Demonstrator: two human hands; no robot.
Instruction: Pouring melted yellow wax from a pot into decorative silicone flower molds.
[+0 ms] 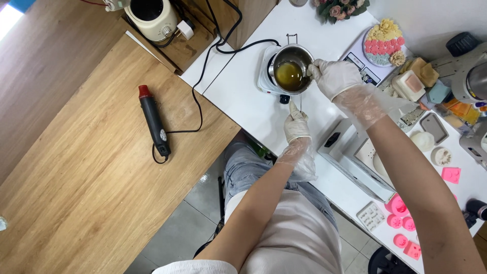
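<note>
Nearest to me, my two forearms are reaching out over my lap toward the white table, both hands wearing thin clear gloves. I am closing my left hand around the thin wire handle of the small steel pot, fingers clenched on it just below the pot's rim. I am gripping the pot's right edge with my right hand, fingers curled over the rim. The pot is sitting on a small white hot plate near the far side of the table, and it is holding a dark amber liquid. A black cord is running from the hot plate off to the left.

On the wooden surface to my left a black heat gun with a red tip is lying flat, well apart from the pot. To my right pink silicone moulds are resting near the table's edge, and a white box is sitting just beside my right forearm. A round plate of pastel flower shapes is lying beyond my right hand.
</note>
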